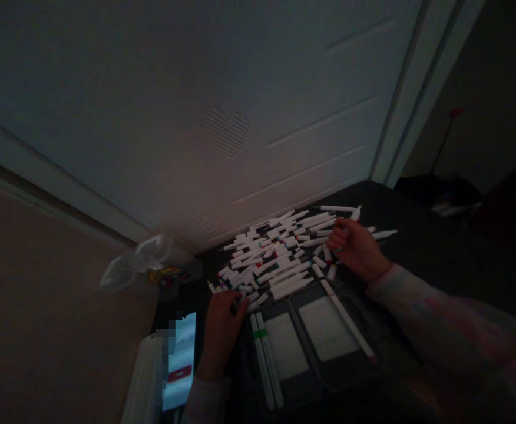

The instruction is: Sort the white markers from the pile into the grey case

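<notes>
My left hand (222, 327) is at the near left edge of a pile of white markers (280, 250), its fingers closed round a small dark-and-white piece that is too dim to name. Over the right side of the pile, my right hand (359, 248) has its fingers curled in; what they hold, if anything, is hidden. Between the hands lies an open clear plastic case (313, 359) with white pads in both halves. Two white markers with green bands (264, 359) rest in its left half. A long white marker with a pink end (344, 315) lies across the right half.
A lit phone (181, 362) lies left of my left hand, beside a white object (138, 383). Behind it stands a clear container with a colourful label (169, 274). The dark table (410, 218) meets a white panelled door with hearts (302, 76).
</notes>
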{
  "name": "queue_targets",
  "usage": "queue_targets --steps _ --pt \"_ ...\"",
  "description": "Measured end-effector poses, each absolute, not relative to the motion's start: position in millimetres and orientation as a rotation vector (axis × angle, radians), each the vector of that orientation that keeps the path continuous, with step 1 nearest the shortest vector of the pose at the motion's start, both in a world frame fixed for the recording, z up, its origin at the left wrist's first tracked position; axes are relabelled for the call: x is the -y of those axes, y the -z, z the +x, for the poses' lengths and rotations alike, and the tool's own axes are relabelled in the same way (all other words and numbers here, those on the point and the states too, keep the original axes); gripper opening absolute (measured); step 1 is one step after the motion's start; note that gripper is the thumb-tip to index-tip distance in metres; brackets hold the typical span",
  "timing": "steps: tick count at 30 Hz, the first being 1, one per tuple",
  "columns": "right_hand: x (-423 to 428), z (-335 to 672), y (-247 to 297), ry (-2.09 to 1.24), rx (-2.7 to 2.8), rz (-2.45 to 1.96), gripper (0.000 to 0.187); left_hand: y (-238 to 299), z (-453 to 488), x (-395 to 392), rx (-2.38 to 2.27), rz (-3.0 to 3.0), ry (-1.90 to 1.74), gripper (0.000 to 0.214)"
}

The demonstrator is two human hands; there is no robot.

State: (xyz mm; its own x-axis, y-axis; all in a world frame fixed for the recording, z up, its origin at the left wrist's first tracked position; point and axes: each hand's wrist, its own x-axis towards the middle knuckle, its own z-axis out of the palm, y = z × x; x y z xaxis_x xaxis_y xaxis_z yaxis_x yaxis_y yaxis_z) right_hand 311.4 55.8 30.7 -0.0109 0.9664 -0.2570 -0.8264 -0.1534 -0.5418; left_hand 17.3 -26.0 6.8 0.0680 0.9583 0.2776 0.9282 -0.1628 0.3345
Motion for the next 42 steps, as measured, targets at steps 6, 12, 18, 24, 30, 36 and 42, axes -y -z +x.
queue_targets --steps 6,12,18,24,30,36,42 --pt "-56.8 309.4 -27.3 -1.629 0.197 -0.639 0.018 -18.7 16.3 12.3 -1.991 2.403 -0.551 0.024" --pt "-56.2 306.8 -26.6 -1.657 0.193 -0.620 0.019 -29.3 31.9 -28.6 -1.945 2.542 -0.424 0.022" --pt "-56.0 303.2 -26.0 -1.661 0.206 -0.648 0.018 -16.9 50.0 -42.3 -2.003 2.589 -0.321 0.031" --pt "-54.4 303.6 -25.8 -1.665 0.220 -0.676 0.020 -8.4 50.7 -37.7 -2.059 2.573 -0.331 0.029" --pt "-53.7 304.5 -24.0 -1.671 0.229 -0.714 0.020 -5.6 47.9 -35.8 -2.094 2.561 -0.405 0.025" --pt "-53.8 305.9 -23.8 -1.648 0.211 -0.743 0.024 -18.9 17.3 -37.0 -2.368 2.387 -0.526 0.027" --pt "-51.5 303.2 -23.8 -1.639 0.328 -0.789 0.021 -21.6 -7.4 -39.6 -2.520 2.232 -0.495 0.029"
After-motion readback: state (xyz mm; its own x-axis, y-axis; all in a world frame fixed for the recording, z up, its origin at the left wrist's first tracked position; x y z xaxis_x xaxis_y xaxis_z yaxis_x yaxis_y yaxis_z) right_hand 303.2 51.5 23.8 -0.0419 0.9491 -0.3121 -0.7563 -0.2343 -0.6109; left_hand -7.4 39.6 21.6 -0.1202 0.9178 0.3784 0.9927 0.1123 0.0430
